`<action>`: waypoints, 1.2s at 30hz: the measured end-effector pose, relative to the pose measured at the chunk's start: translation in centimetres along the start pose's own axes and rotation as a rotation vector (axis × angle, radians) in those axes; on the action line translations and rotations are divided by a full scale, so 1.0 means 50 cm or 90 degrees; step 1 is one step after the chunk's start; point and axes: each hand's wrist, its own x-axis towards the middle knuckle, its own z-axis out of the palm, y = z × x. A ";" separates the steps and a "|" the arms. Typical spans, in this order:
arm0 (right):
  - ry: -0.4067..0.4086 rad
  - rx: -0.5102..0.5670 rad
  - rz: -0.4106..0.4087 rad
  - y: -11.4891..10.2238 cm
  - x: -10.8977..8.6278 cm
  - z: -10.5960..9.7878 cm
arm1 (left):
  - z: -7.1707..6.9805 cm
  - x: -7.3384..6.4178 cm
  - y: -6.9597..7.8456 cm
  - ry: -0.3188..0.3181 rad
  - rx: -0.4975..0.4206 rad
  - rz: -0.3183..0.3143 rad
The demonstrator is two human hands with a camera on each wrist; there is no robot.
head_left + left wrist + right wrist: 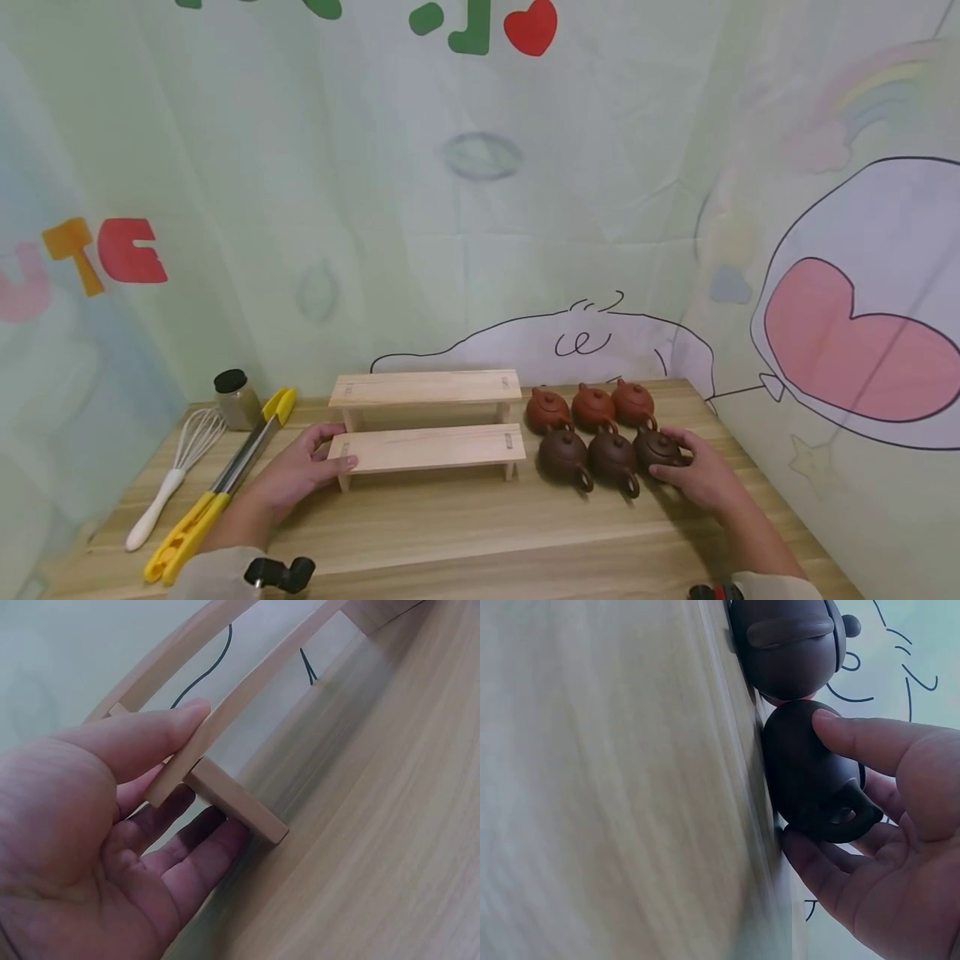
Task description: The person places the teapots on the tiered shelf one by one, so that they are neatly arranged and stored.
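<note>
My left hand (303, 468) grips the left end of the lower pale wooden stand (431, 448), thumb on top and fingers beneath by its leg (236, 802). Behind it stands a taller wooden stand (427, 388). On the right, my right hand (701, 475) holds a dark brown teapot (657, 447) with thumb and fingers around its body; its handle shows in the right wrist view. Two more dark teapots, a middle one (613, 454) and a left one (564, 455), sit beside it. Behind them are three reddish-brown teapots (594, 407).
At the left of the wooden table (450, 533) lie yellow-handled tongs (225, 479) and a white whisk (176, 475). A jar with a black lid (236, 402) stands behind them. A printed curtain (450, 250) hangs along the back and sides.
</note>
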 end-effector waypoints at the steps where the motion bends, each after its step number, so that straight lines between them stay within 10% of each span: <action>1: -0.001 -0.001 -0.001 0.001 0.000 0.000 | 0.000 0.000 0.000 -0.001 -0.001 0.001; 13: 0.015 0.019 -0.006 -0.033 -0.010 -0.019 | -0.002 0.006 -0.010 -0.002 -0.003 0.002; 36: -0.002 0.066 -0.145 -0.326 -0.067 0.075 | 0.003 -0.003 0.003 0.002 -0.014 0.002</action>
